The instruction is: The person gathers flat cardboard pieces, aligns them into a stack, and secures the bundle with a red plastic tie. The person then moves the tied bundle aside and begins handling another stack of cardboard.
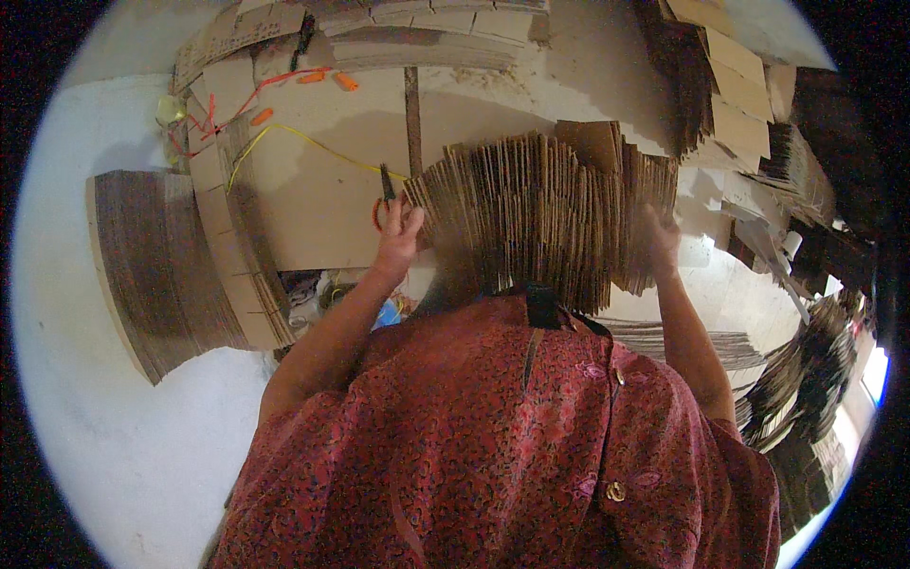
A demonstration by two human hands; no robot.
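Pale floor [123, 446] spread beneath us. We held a thick bundle of flattened cardboard sheets [545, 218] on edge before our chest, left hand [398, 232] closed on its left end beside orange-handled scissors [384, 194], right hand [662, 242] pressed against its right end. Beyond lay a large cardboard sheet [322, 190] and more stacks [166, 266].

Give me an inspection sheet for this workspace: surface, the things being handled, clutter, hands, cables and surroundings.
Surface: pale floor with large flat cardboard sheet spread on it.
Job's things: bundle of stacked cardboard sheets, standing on edge, pressed between both hands.
Clutter: orange plastic pieces; cardboard strip stack at left.
Hands: left hand against the bundle's left side, holding scissors; right hand on its right side.
Cables: yellow string and red string lying loose across the sheet.
Surroundings: more cardboard piles at right.
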